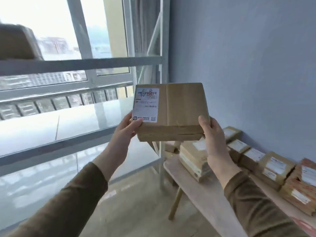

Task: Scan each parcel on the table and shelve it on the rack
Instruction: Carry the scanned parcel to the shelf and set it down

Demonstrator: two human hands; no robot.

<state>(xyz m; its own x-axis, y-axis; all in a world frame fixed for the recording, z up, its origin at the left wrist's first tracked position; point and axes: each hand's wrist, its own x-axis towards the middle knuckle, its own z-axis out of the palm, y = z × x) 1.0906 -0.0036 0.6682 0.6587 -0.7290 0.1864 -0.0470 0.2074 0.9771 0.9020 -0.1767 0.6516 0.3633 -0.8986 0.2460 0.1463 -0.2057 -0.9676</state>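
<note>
While held level, parcel (172,110) gripped between left hand (127,129), right hand (212,134).

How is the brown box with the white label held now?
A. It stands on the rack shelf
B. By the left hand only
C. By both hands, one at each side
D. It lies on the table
C: the left hand and the right hand grip opposite sides of the box, in the air above the table.
</note>
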